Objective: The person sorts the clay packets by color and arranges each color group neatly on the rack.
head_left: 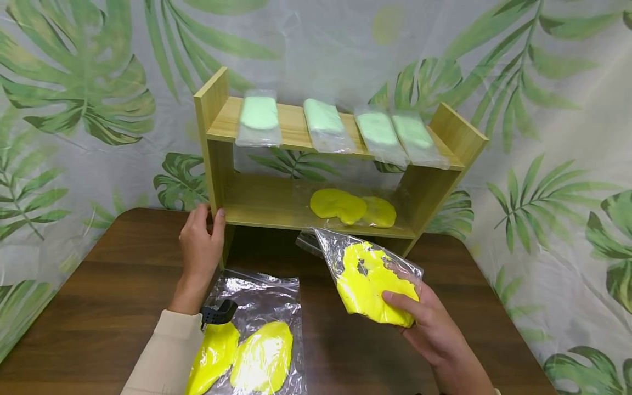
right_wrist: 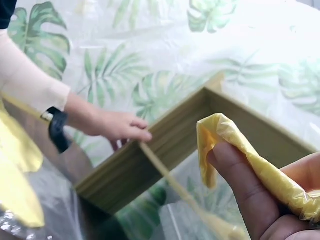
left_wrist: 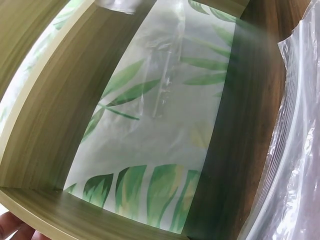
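Observation:
In the head view my right hand (head_left: 436, 323) pinches a clear zip bag of yellow clay (head_left: 367, 285), thumb on its near face, in front of the shelf's right half. The clay is flattened and torn near its top; in the right wrist view the bagged clay (right_wrist: 250, 160) bends around the fingers. My left hand (head_left: 201, 247) grips the left side panel of a small wooden shelf (head_left: 214, 164), its thumb on the inner side. Only a few of that hand's fingertips (left_wrist: 17, 229) show in the left wrist view.
Several bags of pale green clay (head_left: 260, 113) lie along the top board. Two flat yellow clay pieces (head_left: 338, 205) in clear bags lie on the lower board, right side. Under my left forearm, another zip bag (head_left: 261, 299) with two yellow pieces rests on the dark table (head_left: 99, 296).

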`<state>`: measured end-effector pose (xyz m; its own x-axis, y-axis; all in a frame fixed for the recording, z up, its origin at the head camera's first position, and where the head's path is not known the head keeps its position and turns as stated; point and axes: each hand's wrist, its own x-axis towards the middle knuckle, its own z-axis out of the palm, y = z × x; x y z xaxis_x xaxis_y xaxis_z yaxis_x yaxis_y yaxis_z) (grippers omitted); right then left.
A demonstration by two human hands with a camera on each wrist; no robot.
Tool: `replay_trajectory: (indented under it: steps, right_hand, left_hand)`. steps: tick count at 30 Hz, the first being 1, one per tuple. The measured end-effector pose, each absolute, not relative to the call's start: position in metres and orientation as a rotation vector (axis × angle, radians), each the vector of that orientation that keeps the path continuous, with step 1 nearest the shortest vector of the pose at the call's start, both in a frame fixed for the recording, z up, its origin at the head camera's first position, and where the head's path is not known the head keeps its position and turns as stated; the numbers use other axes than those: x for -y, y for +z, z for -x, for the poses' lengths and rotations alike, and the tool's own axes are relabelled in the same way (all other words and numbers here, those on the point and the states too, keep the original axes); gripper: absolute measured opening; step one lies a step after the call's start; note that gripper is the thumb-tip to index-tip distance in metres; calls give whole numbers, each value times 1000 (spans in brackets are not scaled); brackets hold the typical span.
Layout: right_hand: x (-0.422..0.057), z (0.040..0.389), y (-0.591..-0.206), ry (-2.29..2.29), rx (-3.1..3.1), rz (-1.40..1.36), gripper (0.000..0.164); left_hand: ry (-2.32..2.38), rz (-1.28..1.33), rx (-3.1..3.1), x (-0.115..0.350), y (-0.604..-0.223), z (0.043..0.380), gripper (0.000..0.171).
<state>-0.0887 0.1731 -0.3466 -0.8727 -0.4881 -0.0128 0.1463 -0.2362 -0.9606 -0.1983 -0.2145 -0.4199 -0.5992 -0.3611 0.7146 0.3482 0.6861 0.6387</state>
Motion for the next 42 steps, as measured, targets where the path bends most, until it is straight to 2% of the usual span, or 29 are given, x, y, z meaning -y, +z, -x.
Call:
replay_trajectory:
  steps: [9,28,42]
  right_hand:
    - [-161,107,-318,-2152,-1680,538,46]
    - [-136,159,-278,-2216,-1570,586,56]
    - [-114,208,-272,-2202,-1594,576,49]
  left_hand:
    - [-979,-10,1975,216,-419,198,26]
    - [-998,-17,1967,216,-417,200,27]
    - [-981,-18,1974,214,-418,198,25]
